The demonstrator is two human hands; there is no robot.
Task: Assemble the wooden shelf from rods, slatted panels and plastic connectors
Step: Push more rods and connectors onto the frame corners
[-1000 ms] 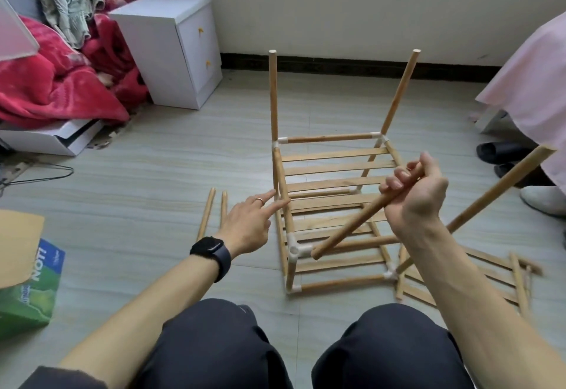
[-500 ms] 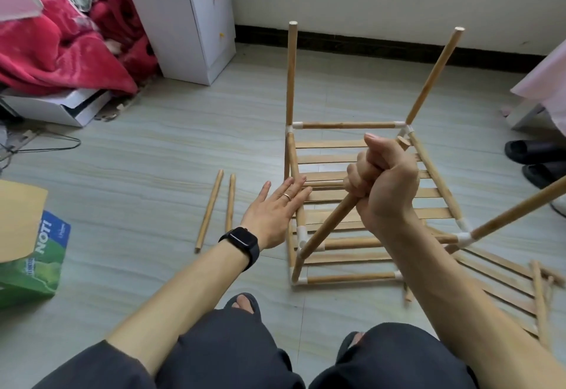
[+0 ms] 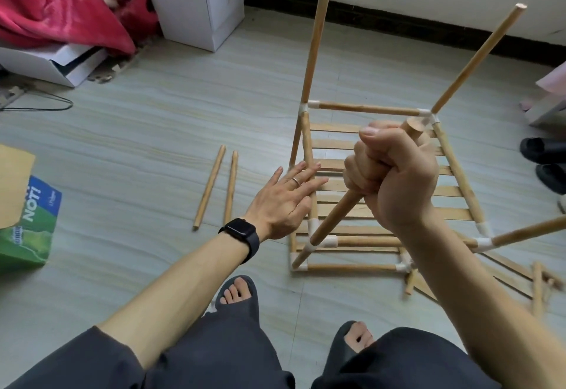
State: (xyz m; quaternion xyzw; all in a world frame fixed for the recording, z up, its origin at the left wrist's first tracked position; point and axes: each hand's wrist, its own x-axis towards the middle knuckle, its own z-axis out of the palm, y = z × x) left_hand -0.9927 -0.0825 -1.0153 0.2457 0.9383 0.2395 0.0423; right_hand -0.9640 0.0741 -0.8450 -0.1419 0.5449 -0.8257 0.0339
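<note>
Two loose rods (image 3: 209, 188) lie side by side on the floor (image 3: 153, 131), left of the frame (image 3: 364, 109). The left hand (image 3: 284, 202) has straight, spread fingers at the frame's left rail. It seems to touch the rail and holds nothing. The right hand (image 3: 395, 174) makes a fist around a rod (image 3: 332, 221) near its top end. The low end sits in the front left connector (image 3: 318, 235).

I count four long rods that stand out from the corners: this one, two at the back and one at the front right. Six white connectors are visible. One panel (image 3: 333, 143) lies in the frame, and a spare panel (image 3: 505, 269), blurred, lies on the floor at the right.

I think the rods are light, stiff and smooth, and the slats thin and easy to crack. The joints probably hold by friction only, so it is better to grip a rod low, near its connector.
</note>
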